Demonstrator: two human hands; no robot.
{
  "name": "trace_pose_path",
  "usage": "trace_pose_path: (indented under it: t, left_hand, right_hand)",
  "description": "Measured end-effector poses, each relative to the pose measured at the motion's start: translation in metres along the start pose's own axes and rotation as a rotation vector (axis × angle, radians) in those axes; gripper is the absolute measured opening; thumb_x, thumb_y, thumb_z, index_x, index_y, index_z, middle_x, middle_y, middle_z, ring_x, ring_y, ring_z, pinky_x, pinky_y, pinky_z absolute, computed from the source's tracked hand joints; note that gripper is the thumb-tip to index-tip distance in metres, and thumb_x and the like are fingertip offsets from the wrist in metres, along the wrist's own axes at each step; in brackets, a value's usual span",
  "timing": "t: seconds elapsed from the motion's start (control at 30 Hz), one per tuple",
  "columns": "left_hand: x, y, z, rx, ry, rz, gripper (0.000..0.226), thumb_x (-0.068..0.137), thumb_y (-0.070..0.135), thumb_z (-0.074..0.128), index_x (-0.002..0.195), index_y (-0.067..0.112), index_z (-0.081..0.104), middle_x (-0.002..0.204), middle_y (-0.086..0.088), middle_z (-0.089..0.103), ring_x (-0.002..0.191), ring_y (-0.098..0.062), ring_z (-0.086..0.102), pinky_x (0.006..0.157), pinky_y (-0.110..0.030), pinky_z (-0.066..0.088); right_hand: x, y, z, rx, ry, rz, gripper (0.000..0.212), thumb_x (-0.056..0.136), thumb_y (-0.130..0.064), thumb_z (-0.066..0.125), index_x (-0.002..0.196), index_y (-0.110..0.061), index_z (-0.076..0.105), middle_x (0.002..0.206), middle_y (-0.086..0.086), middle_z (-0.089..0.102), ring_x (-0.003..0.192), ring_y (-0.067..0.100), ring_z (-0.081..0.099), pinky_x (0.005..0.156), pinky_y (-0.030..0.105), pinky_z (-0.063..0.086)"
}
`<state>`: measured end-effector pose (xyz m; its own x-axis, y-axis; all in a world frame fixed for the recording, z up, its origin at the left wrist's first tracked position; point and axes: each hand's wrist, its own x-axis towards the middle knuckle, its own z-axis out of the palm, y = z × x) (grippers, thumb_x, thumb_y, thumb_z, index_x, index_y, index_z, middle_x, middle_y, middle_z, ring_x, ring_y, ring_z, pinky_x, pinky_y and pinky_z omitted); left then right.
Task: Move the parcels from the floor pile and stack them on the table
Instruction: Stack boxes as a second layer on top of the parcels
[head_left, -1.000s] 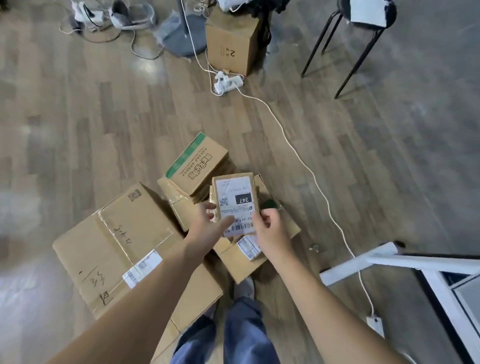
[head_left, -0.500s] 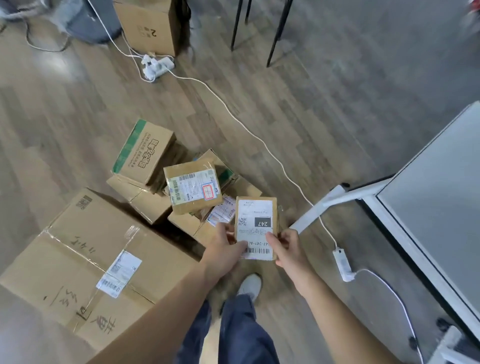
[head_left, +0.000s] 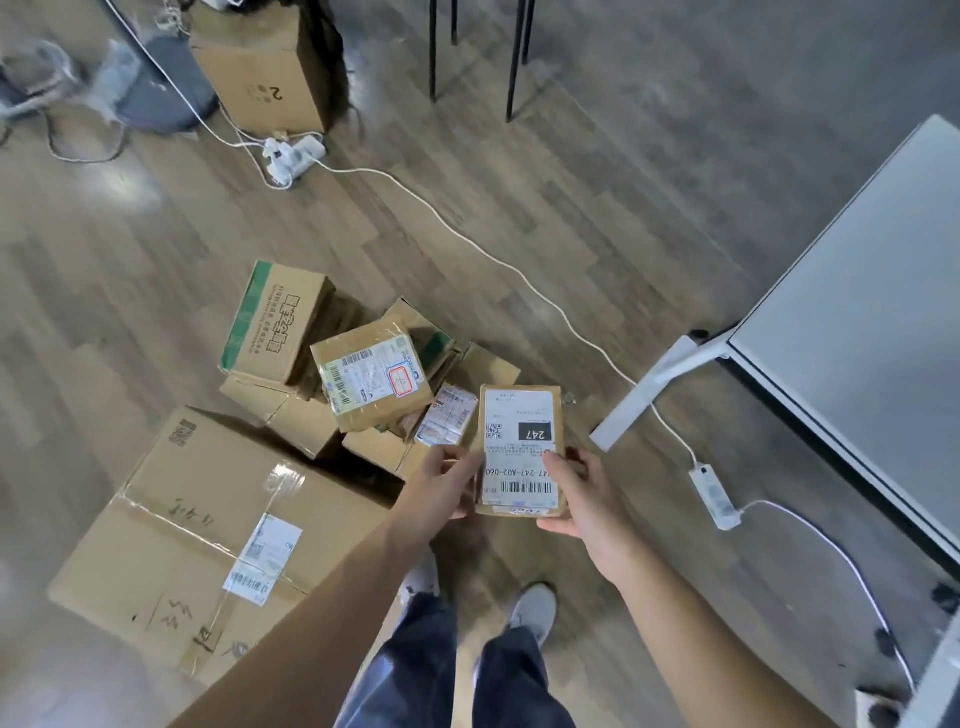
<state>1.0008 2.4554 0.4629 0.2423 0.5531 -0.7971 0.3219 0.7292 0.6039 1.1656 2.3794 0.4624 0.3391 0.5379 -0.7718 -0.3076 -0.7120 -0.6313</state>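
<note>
The small, flat brown cardboard parcel with a white label marked 247 (head_left: 519, 415) was held in the air, label up, above the wooden floor (head_left: 597, 249), between the pile and the table. It was kept level and gripped at its near end, probably so it could be laid flat on the grey-topped, white-framed surface (head_left: 857, 338) to the right. The left hand (head_left: 441, 488) was curled round its left edge. The right hand (head_left: 582, 493) clasped the right edge, thumb on the label. Just beyond, the pile of brown cardboard boxes (head_left: 371, 382) lay beside a large taped brown carton (head_left: 208, 530).
</note>
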Motion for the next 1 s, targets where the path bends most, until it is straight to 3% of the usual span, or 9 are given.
trace_pose_path:
  t: [0.13,0.27,0.4,0.5,0.6,0.67,0.83,0.93,1.0]
  left_hand:
    - [0.019,0.016,-0.032,0.018,0.394,0.092,0.02,0.092,0.028,0.057,0.106,0.015,0.057,0.107,-0.003,0.062,0.094,-0.019,0.059,0.078,-0.036,0.052]
    - [0.058,0.024,-0.096,0.057,0.765,0.091,0.047,0.084,0.028,0.066,0.124,0.01,0.05,0.123,-0.009,0.052,0.113,-0.027,0.052,0.092,-0.039,0.045]
    - [0.099,0.009,-0.137,-0.028,0.585,-0.061,0.065,0.083,0.036,0.072,0.135,0.01,0.043,0.129,-0.009,0.052,0.117,-0.029,0.05,0.096,-0.043,0.044]
    - [0.122,-0.011,-0.149,-0.206,0.262,-0.13,0.057,0.084,0.039,0.071,0.128,0.012,0.049,0.124,-0.005,0.06,0.114,-0.023,0.055,0.09,-0.044,0.043]
    - [0.133,-0.027,-0.149,-0.232,0.169,-0.102,0.029,0.085,0.026,0.069,0.111,0.016,0.061,0.114,-0.003,0.068,0.111,-0.019,0.06,0.09,-0.039,0.045]
    - [0.135,-0.034,-0.149,-0.23,0.123,-0.097,0.041,0.072,0.029,0.074,0.11,0.018,0.064,0.114,-0.001,0.069,0.113,-0.019,0.058,0.085,-0.037,0.048]
    - [0.124,-0.031,-0.144,-0.103,0.212,-0.167,0.086,0.061,0.048,0.079,0.13,0.008,0.048,0.102,-0.004,0.059,0.095,-0.019,0.057,0.075,-0.036,0.052]
    - [0.106,-0.015,-0.135,0.133,0.485,-0.068,0.064,0.082,0.035,0.069,0.134,0.009,0.043,0.115,-0.009,0.055,0.101,-0.025,0.055,0.085,-0.04,0.049]
    - [0.082,0.007,-0.128,0.084,0.487,0.048,0.042,0.09,0.035,0.058,0.124,0.011,0.05,0.118,-0.009,0.06,0.098,-0.023,0.058,0.083,-0.038,0.05]
  right_hand:
    - [0.011,-0.013,0.015,0.019,-0.045,-0.02,0.039,0.091,-0.038,0.063,0.122,-0.02,0.048,0.116,0.001,0.068,0.096,0.02,0.071,0.079,0.048,0.059]
    - [0.033,-0.026,0.043,0.034,-0.119,-0.05,0.04,0.093,-0.037,0.06,0.126,-0.018,0.046,0.119,0.003,0.066,0.1,0.022,0.069,0.082,0.049,0.058]
    - [0.065,-0.033,0.085,-0.005,-0.164,-0.121,0.036,0.096,-0.034,0.056,0.127,-0.017,0.047,0.116,0.006,0.067,0.099,0.02,0.069,0.079,0.043,0.059]
    - [0.09,-0.029,0.114,-0.032,-0.207,-0.115,0.04,0.095,-0.039,0.056,0.129,-0.02,0.045,0.118,0.005,0.067,0.102,0.019,0.067,0.079,0.038,0.059]
    - [0.107,-0.021,0.132,-0.077,-0.241,-0.106,0.057,0.079,-0.053,0.058,0.128,-0.025,0.046,0.113,-0.001,0.069,0.103,0.016,0.067,0.088,0.042,0.057]
    - [0.111,-0.02,0.138,-0.11,-0.254,-0.118,0.06,0.076,-0.054,0.057,0.128,-0.028,0.045,0.11,-0.003,0.071,0.102,0.013,0.068,0.088,0.039,0.057]
    - [0.107,-0.029,0.142,-0.136,-0.235,-0.132,0.039,0.094,-0.04,0.056,0.129,-0.023,0.048,0.116,0.0,0.069,0.102,0.014,0.068,0.086,0.04,0.058]
    - [0.093,-0.041,0.141,-0.157,-0.2,-0.119,0.034,0.097,-0.037,0.054,0.127,-0.02,0.052,0.113,0.0,0.07,0.099,0.014,0.069,0.087,0.043,0.058]
    - [0.072,-0.055,0.139,-0.154,-0.2,-0.116,0.032,0.097,-0.036,0.054,0.124,-0.019,0.053,0.112,0.001,0.07,0.099,0.016,0.068,0.086,0.042,0.058]
